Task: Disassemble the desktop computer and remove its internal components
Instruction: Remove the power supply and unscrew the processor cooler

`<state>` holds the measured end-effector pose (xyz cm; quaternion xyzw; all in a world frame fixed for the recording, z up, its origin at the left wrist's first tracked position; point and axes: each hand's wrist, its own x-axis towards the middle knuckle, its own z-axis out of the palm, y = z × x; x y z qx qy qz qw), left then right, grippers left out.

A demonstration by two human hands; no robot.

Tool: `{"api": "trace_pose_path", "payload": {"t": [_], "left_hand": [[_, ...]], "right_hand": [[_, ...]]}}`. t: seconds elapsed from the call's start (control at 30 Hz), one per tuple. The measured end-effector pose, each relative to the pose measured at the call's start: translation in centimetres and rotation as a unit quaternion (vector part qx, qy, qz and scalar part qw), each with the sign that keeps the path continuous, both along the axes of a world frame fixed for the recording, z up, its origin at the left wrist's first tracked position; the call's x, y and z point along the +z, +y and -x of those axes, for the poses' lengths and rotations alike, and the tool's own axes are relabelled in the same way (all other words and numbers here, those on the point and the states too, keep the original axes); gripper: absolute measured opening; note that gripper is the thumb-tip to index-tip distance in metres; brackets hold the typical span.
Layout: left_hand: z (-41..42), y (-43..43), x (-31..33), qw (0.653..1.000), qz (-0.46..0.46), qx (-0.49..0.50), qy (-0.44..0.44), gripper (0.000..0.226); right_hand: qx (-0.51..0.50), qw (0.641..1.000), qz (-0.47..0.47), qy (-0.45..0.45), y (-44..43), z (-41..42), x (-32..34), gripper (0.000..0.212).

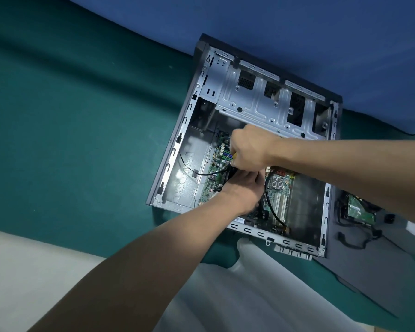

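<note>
From the head view, the desktop computer case (175, 149) lay on its side on the teal cloth (70, 140). Its open side faced up and its far end was against the blue backdrop (321, 32).

Its long axis ran from near to far, with the far end leaning a little right. The dark front bezel pointed away and the rear edge sat nearest the person. The metal drive cage (256, 101) filled the far end, and the green motherboard (280, 188) lay flat on the floor of the case.

The right hand (249, 149) was closed in a fist round a yellow-handled screwdriver (235, 155), whose tip was hidden below the hand. Just near of it, the fingers of the left hand (240, 192) were curled on what was probably the black cooler fan (231, 176), though the hands covered most of it.

A thick black cable (273, 207) crossed the board, and a thin wire (189, 167) trailed left from the fan area. To the right of the case, a removed green circuit board (361, 209) with loose leads rested on the grey side panel (374, 259).

The main hazard looked to be the driver slipping off a screw head that was out of sight and gouging the motherboard. Lifting the fan while its wire was plugged in could tear the connector. A freed screw might also drop among the slots.
</note>
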<state>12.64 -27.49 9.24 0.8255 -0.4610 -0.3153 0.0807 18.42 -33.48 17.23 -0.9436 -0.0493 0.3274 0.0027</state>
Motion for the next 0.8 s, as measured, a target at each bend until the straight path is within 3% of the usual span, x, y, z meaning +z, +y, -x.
{"api": "trace_pose_path", "payload": {"t": [0.07,0.13,0.17,0.23,0.27,0.33,0.43,0.53,0.63,0.7,0.8], "left_hand": [[-0.1,0.1,0.0,0.999,-0.016,-0.033,-0.040,0.088],[0.0,0.0,0.0,0.997,-0.022,-0.044,-0.058,0.085],[0.0,0.0,0.0,0.997,-0.017,-0.043,-0.062,0.084],[0.0,0.1,0.1,0.997,-0.008,-0.043,-0.059,0.083],[0.0,0.2,0.1,0.997,-0.007,-0.043,-0.057,0.083],[-0.1,0.2,0.0,0.998,-0.012,-0.045,-0.042,0.083],[-0.1,0.1,-0.1,0.998,-0.023,-0.045,-0.027,0.085],[-0.2,0.0,0.1,0.999,-0.017,-0.039,-0.022,0.088],[-0.2,0.1,0.1,1.000,0.000,-0.019,-0.003,0.087],[-0.2,0.1,0.1,1.000,0.011,-0.022,-0.014,0.089],[-0.2,0.2,0.2,0.999,-0.006,-0.035,-0.026,0.091]], "right_hand": [[-0.197,0.977,-0.075,0.017,-0.2,-0.3,-0.1,0.022],[-0.415,0.898,-0.144,0.039,-0.3,-0.3,-0.2,0.021],[-0.487,0.857,-0.161,0.057,-0.3,-0.4,-0.2,0.020],[-0.518,0.836,-0.146,0.103,-0.3,-0.6,-0.1,0.018],[-0.493,0.851,-0.130,0.125,-0.1,-0.7,0.1,0.021],[-0.370,0.916,-0.083,0.129,0.0,-1.1,0.5,0.022],[-0.169,0.983,0.011,0.071,0.5,-1.0,1.3,0.032],[0.010,0.998,0.046,0.045,0.3,-0.5,1.9,0.036],[0.088,0.995,0.044,0.027,0.1,-0.1,1.8,0.037],[0.109,0.993,0.043,0.032,-0.3,-0.6,1.9,0.037],[0.030,0.999,0.027,0.033,0.0,-0.6,1.4,0.040]]}}
